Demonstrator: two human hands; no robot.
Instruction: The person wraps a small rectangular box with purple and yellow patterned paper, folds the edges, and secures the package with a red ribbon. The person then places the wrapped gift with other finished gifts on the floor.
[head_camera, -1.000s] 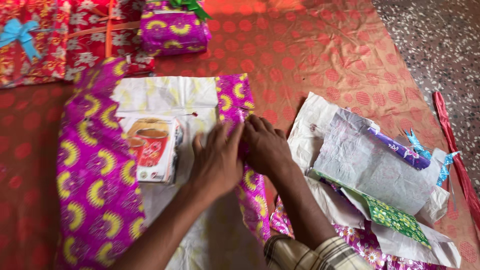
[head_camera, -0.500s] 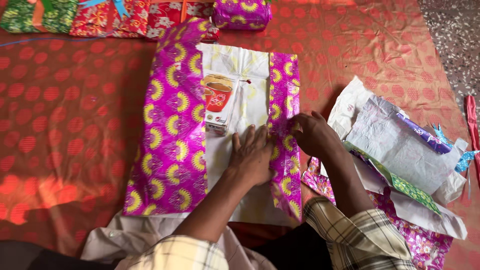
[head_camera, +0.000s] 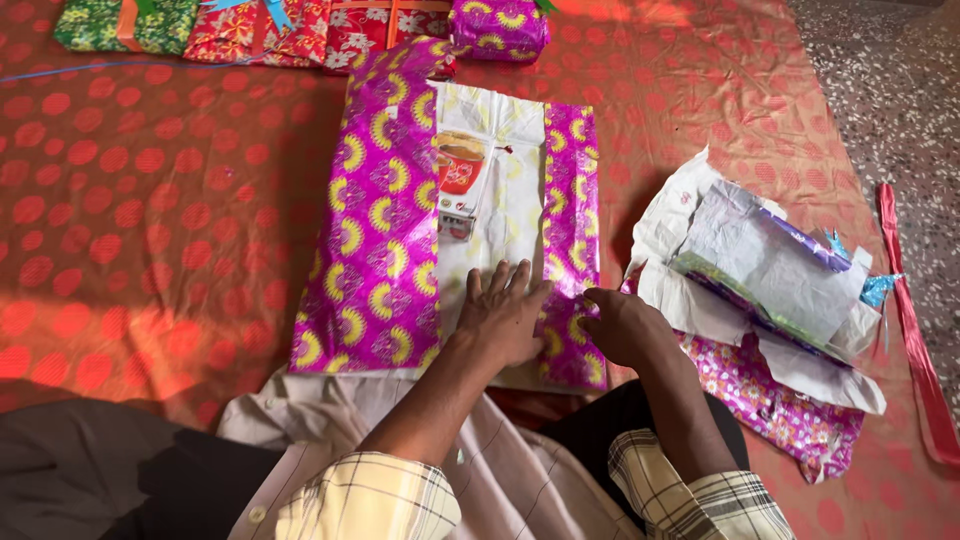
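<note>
On the red dotted floor cloth (head_camera: 150, 220) the glossy magenta wrapping sheet with yellow crescents (head_camera: 370, 230) could spring open, since only the left hand (head_camera: 500, 315), fingers spread flat, and the right hand (head_camera: 620, 325), pinching its right flap, hold it over the small red-and-white carton (head_camera: 458, 180)

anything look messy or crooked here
Yes. The top left corner of the magenta wrapping paper curls up toward the wrapped gifts. The pile of loose paper scraps on the right is crumpled and askew. The left hand presses flat on the sheet's white inside; the right hand pinches its folded right edge.
</note>
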